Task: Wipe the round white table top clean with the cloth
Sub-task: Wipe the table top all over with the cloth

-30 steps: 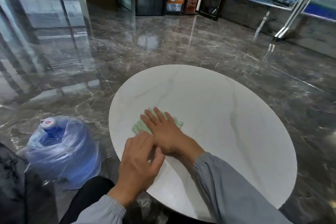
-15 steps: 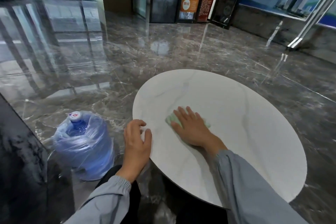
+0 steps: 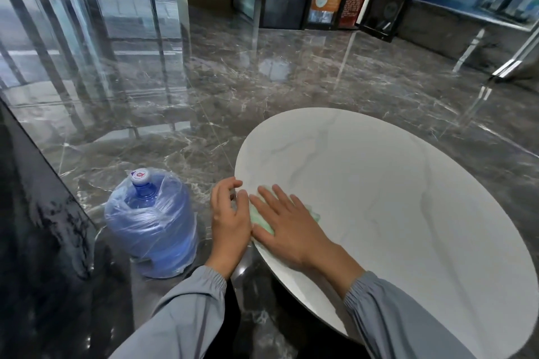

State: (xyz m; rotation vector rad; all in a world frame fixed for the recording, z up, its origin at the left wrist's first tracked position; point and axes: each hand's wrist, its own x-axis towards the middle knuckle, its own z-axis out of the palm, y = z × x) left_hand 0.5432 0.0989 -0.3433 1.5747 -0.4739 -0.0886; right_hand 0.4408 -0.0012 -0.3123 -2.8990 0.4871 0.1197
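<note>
A round white table top [image 3: 393, 198] with faint grey veins fills the right half of the view. A light green cloth [image 3: 260, 220] lies at its near left rim, mostly covered. My right hand [image 3: 287, 226] presses flat on the cloth with straight, spread fingers. My left hand [image 3: 229, 217] sits just off the table's left rim beside the cloth, its fingers loosely curled at the edge and holding nothing that I can see.
A blue water jug [image 3: 151, 223] wrapped in clear plastic stands on the dark marble floor [image 3: 204, 102] left of the table. A dark slab [image 3: 35, 213] rises at the far left. Glass doors and signs line the back wall.
My right hand has slid the cloth leftward to the table's near left rim. My left hand stays at that rim, now right beside the cloth. The camera has swung left.
</note>
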